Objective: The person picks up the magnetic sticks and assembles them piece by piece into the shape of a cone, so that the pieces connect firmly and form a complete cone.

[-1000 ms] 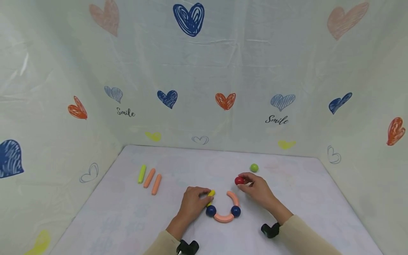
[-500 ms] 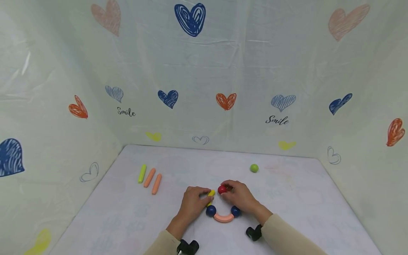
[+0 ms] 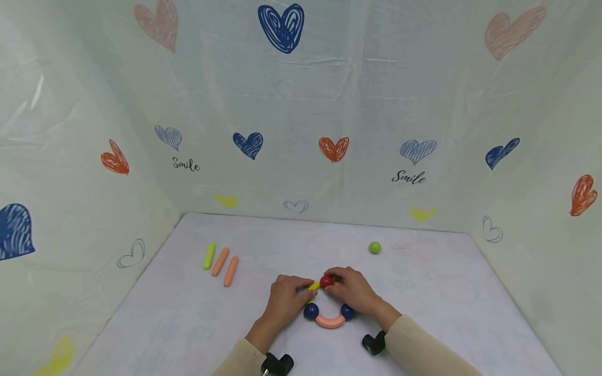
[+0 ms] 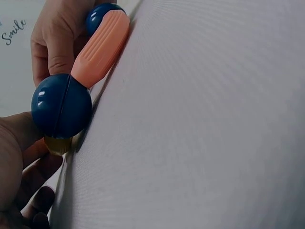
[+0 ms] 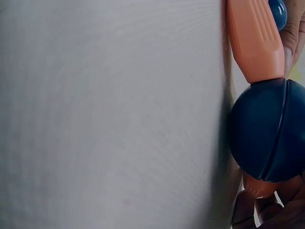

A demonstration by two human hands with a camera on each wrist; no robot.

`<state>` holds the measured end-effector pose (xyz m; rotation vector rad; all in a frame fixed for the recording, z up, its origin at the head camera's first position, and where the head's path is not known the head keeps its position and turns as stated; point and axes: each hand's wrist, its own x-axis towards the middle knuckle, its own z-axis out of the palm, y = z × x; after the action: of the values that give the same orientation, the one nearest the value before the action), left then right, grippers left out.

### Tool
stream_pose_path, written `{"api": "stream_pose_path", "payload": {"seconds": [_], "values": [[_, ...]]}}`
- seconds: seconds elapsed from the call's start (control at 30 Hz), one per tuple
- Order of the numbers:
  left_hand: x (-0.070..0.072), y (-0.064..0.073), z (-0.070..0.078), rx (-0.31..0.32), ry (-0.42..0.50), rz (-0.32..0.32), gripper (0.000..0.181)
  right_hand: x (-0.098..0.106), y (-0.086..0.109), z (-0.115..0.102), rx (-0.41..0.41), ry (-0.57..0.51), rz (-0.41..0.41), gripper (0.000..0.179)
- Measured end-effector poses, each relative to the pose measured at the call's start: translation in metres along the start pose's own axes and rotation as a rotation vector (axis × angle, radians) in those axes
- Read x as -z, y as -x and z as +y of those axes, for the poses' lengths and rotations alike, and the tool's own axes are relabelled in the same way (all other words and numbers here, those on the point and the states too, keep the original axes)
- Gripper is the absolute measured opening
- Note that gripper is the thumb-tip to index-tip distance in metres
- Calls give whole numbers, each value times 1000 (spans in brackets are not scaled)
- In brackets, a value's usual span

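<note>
My left hand [image 3: 286, 298] pinches a yellow curved stick [image 3: 314, 286] between thumb and fingers. Thumb and fingers of my right hand [image 3: 356, 290] hold a red ball [image 3: 326, 282], right at the yellow stick's far end. That stick's near end meets a dark blue ball [image 3: 311, 312]. From there a peach curved rod [image 3: 330, 322] runs to a second blue ball [image 3: 347, 312]. A further peach piece [image 5: 259, 187] extends from that ball in the right wrist view; in the head view my right hand hides it. The left wrist view shows the grooved peach rod [image 4: 102, 47] between both blue balls.
A lime-green stick [image 3: 209, 256] and two peach sticks [image 3: 220, 261] lie at the table's left. A green ball [image 3: 374, 248] sits toward the back right. Heart-printed white sheeting [image 3: 301, 177] surrounds the white table [image 3: 423, 292].
My right hand has carried the red ball left and nearer, up to the yellow stick's end. The yellow stick's tip has tilted slightly right. My left hand has hardly moved.
</note>
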<state>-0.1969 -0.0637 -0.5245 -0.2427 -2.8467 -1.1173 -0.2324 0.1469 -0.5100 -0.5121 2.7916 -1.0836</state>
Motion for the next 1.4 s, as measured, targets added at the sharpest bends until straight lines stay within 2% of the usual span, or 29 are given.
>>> {"api": "stream_pose_path", "payload": {"seconds": [0.33,0.63,0.9,1.2,1.4], "values": [[1,1,1,-17,-25,-12,31,0,0,0,9,-15,-12,36],[2,2,0,-46,-11,-14,29,2,-1,1,64,-13,-25,35],[3,1,-1,-41,-16,-19,29,-1,-2,1,18,12,-39,38],[2,1,-2,-52,-6,-18,29,-2,-2,-1,7,19,-37,39],[1,0,-3,-49,-1,-17,29,0,4,0,-30,21,-19,45]]}}
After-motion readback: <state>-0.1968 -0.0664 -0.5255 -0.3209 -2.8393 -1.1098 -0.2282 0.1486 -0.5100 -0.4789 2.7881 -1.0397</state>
